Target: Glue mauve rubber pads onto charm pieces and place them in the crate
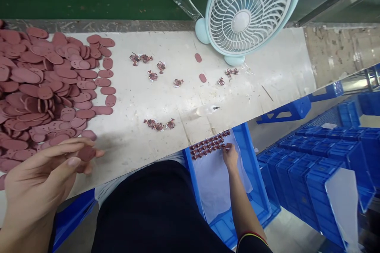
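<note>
My left hand [56, 170] pinches a reddish oval piece [86, 153] between thumb and fingers, beside a large pile of similar oval pieces [35, 87] at the left of the white table. Down in a blue crate [258, 182], my right hand [230, 156] has its fingers closed at the end of rows of small dark red items [208, 145] on a white sheet [212, 189]. What those fingertips hold is too small to make out. Small brown-and-white clusters [152, 75] lie in groups on the tabletop, with two single oval pieces [202, 78] nearer the fan.
A light blue fan [240, 21] stands at the table's [133, 99] far edge. A small clear bottle [206, 110] with a dark tip lies in the middle. Stacked blue crates [314, 189] fill the right side. A thin stick [267, 93] lies near the front edge.
</note>
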A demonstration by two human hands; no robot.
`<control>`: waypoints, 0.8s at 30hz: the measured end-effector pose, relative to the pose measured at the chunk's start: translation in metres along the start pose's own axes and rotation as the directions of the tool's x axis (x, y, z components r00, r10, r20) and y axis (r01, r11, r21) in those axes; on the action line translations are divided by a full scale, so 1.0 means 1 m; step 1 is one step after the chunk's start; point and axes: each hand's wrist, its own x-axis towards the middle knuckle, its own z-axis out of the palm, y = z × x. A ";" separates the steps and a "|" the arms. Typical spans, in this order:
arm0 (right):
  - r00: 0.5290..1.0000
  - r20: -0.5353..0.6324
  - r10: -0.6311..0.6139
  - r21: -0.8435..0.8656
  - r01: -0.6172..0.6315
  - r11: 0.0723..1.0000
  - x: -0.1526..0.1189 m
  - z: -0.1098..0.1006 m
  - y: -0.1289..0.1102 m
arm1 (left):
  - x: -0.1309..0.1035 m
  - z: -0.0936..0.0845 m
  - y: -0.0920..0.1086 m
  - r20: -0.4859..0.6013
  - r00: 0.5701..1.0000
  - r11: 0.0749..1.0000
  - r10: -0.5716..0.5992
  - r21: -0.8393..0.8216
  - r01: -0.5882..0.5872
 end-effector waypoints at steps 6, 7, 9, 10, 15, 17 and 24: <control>1.000 -0.018 0.022 0.061 -0.020 0.998 -0.003 -0.003 -0.009 | 0.001 0.007 0.007 -0.042 0.993 0.960 -0.106 -0.266 0.091; 0.999 -0.028 0.029 0.083 -0.027 0.996 -0.004 -0.004 -0.012 | 0.001 0.007 0.007 -0.045 0.992 0.958 -0.122 -0.268 0.105; 0.997 -0.058 0.046 0.141 -0.038 0.989 -0.007 -0.010 -0.021 | 0.000 0.006 0.006 -0.051 0.988 0.953 -0.144 -0.276 0.125; 0.995 -0.081 0.055 0.179 -0.040 0.983 -0.008 -0.014 -0.026 | 0.000 0.005 0.006 -0.056 0.987 0.950 -0.151 -0.286 0.129; 0.970 -0.234 0.063 0.479 0.058 0.876 -0.028 -0.044 -0.075 | -0.004 0.002 0.007 -0.104 0.973 0.904 -0.208 -0.400 0.151; 0.965 -0.262 0.025 0.631 0.152 0.761 -0.051 -0.054 -0.108 | -0.009 0.004 0.007 -0.036 0.962 0.860 -0.270 -0.459 0.224; 0.936 -0.040 -0.350 0.949 0.146 0.281 -0.136 -0.052 -0.248 | -0.038 0.052 0.010 0.397 0.884 0.653 -0.246 -0.606 0.454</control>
